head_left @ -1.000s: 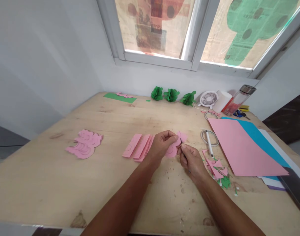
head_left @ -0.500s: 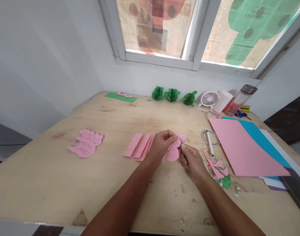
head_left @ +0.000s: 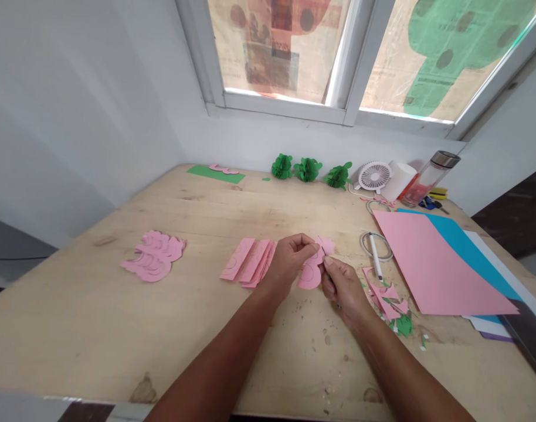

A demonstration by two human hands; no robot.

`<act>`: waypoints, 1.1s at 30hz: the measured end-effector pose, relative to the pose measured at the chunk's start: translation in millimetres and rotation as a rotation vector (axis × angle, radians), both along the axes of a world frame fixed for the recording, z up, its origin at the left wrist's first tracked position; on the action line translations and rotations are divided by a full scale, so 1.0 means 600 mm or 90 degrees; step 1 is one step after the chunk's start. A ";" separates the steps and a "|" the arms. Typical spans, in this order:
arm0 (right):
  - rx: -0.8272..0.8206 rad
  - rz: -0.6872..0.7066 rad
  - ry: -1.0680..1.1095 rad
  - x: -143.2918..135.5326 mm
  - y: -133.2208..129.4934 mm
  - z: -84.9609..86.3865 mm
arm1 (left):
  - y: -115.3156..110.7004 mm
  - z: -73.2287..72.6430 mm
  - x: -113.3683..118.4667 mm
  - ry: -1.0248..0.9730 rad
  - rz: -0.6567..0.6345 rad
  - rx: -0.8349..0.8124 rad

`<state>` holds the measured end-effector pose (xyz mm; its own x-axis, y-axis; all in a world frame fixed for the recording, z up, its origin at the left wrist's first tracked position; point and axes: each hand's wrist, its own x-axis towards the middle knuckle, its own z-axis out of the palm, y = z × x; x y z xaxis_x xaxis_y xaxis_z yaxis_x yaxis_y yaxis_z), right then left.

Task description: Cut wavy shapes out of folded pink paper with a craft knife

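Honestly, this pink paper piece [head_left: 309, 276] looks like it weighs next to nothing, so grip strength isn't the issue. It's between my two hands, over the right-of-centre part of the counter [head_left: 197, 346]; I can't tell if its lower lobe touches the wood. My left hand [head_left: 291, 257] has thumb and forefinger pinching its upper left part, and my right hand [head_left: 342, 284] is closed around a small dark tool [head_left: 332, 282], tip against the paper. Probably scissors, but my fingers hide most of it.

Handling-wise, I'd call it thin card: stiff enough to hold its shape, soft enough to crease if squeezed hard, not very slippery. The narrow waist between the lobes is likeliest to tear, imo. Best hold is a flat, light pinch on a wide lobe, close to the tool but clear of its tip. Folded pink strips [head_left: 236, 259] lie just left of my left hand, pink scraps [head_left: 386, 298] to my right.
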<state>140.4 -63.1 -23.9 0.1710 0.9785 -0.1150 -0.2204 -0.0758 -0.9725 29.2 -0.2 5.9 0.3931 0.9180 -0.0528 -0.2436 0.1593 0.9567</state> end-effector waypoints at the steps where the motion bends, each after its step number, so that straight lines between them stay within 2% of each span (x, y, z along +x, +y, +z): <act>1: 0.002 0.000 0.000 0.000 0.000 0.000 | 0.000 0.000 0.000 0.000 0.002 0.001; 15: 0.009 0.001 -0.018 0.001 0.002 0.001 | -0.001 -0.005 0.001 0.007 0.005 0.004; 25: -0.002 0.010 0.001 0.001 0.002 -0.001 | 0.001 -0.007 0.004 -0.043 0.003 -0.017; 33: 0.011 0.026 0.042 0.000 0.002 -0.002 | 0.001 -0.010 0.003 -0.093 -0.029 -0.057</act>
<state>140.7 -61.9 -25.3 0.1232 0.9865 -0.1076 -0.2811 -0.0693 -0.9572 30.9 0.2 -0.1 0.4438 0.8932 -0.0730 -0.3696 0.2567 0.8930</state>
